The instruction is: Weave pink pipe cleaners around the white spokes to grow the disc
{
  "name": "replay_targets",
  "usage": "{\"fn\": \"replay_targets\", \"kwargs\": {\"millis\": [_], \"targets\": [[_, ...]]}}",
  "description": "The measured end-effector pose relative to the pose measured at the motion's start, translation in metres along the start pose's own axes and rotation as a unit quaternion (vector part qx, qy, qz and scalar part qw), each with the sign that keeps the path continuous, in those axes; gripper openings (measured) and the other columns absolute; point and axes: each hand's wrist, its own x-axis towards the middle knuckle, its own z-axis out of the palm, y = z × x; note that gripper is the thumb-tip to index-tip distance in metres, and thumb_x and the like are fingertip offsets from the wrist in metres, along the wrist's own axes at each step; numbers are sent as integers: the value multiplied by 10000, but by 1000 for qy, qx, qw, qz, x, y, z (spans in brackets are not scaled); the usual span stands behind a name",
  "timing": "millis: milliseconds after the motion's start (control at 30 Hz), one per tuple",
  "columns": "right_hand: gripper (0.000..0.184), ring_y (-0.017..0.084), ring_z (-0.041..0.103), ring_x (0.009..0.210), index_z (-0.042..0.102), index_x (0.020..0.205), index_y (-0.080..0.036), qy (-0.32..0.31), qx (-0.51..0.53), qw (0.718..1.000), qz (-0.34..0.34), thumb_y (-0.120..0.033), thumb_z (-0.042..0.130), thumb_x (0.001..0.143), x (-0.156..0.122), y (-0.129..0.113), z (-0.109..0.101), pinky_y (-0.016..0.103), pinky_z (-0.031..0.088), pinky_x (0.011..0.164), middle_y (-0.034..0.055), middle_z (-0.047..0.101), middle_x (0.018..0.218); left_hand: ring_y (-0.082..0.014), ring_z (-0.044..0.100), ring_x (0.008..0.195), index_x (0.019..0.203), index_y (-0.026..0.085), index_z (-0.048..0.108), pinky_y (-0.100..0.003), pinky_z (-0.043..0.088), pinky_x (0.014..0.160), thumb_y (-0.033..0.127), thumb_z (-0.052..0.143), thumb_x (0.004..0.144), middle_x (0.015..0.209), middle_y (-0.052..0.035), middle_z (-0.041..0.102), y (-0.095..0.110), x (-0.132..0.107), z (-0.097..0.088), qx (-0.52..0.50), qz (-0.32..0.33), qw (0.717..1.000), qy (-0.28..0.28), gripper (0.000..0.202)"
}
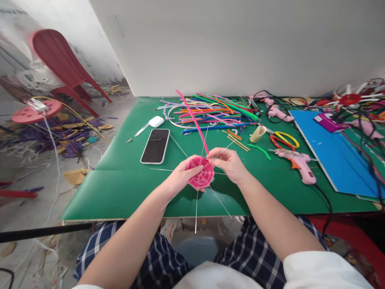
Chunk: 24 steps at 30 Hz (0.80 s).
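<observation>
Green table (116, 196) pushed up to a pale wall (237, 48), head view, the only one. Phone (155, 146) is the landmark. Red chair (55, 52) stands on the floor, well left of and beyond the phone. White case (156, 120) lies just beyond the phone; pile of coloured strips (210, 116) beyond it and to the right. Further right of the phone: cream tube (256, 136), pliers (287, 140) with red and yellow handles, pink glue gun (300, 163), then blue board (325, 160).

Pink disc (203, 180) is right of the phone and nearer the person, held up in both hands. Left hand (184, 173) clasps it, thumb flat on top, some fingers showing underneath. Right hand (230, 163) is narrowed to a pinch on a pink strip (194, 114) at the disc's upper right edge; the strip's long free end points up past the phone's right side.

Progress, judged from looks: middle is done, closely woven in rings of pink. Thin wires (196, 212) stick out all round, outer lengths bare, so those parts look unworked. Most of the strip's visible length is loose, not yet woven in. Disc's underside hidden, can't tell its state.
</observation>
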Motion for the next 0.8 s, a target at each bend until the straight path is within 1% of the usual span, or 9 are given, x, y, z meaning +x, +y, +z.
{"fn": "replay_targets", "kwargs": {"millis": [100,200,300,400,500,567,633,733,800], "targets": [[120,100,562,614,695,778,-207,-11,-1,1000,0,-271,694,678,-1,-2,0,241,474,552,5,659,773,-230,673,671,982,192,531,-335,568,480,337,610,761,826,-56,679,1,-1,0,-10,-4,1000,-6,276],[116,102,568,631,706,797,-219,-25,-2,1000,-4,-274,685,697,-1,-4,-1,238,473,558,6,665,791,-247,677,699,987,187,521,-336,568,486,332,598,776,830,-67,678,1,-1,0,-17,-3,1000,-17,267],[151,135,596,747,715,827,-233,-31,-20,999,-13,-290,695,690,-1,-5,-2,253,493,598,25,667,875,-248,677,694,991,196,513,-343,567,483,332,606,769,832,-57,678,2,-2,0,-26,1,1000,-10,277],[196,170,599,868,721,871,-253,-31,-57,997,-38,-299,708,681,-3,-10,-2,264,504,632,40,656,952,-226,671,630,991,208,519,-353,565,482,337,608,763,810,-38,679,6,-6,1,-14,8,1000,-1,277],[214,173,605,886,713,927,-290,-43,-113,989,-81,-294,690,714,-9,-24,-1,284,513,674,36,645,997,-180,650,593,975,208,563,-286,544,488,341,584,789,781,-19,670,14,-14,4,43,46,998,7,230],[222,175,602,919,705,951,-312,-52,-159,978,-123,-269,679,735,-14,-37,1,314,511,768,27,644,1003,-153,641,686,953,206,603,-225,529,561,315,588,797,823,-10,665,20,-20,7,94,102,990,27,191],[244,165,603,912,694,976,-332,-60,-202,963,-165,-227,658,759,-19,-49,2,306,512,791,20,643,987,-135,626,750,935,207,629,-191,510,633,292,585,807,852,0,664,25,-27,11,136,135,981,37,160],[303,157,606,894,671,1026,-348,-48,-255,938,-230,-187,646,770,-26,-63,5,284,524,763,22,631,984,-131,626,750,911,211,647,-182,500,640,281,573,817,847,10,671,29,-35,16,155,145,977,33,139],[324,167,603,894,655,1055,-359,-40,-282,923,-260,-192,639,778,-30,-69,7,286,530,735,26,626,984,-137,634,745,892,212,659,-188,505,633,278,573,816,832,10,680,31,-39,19,154,142,977,32,132]]}}
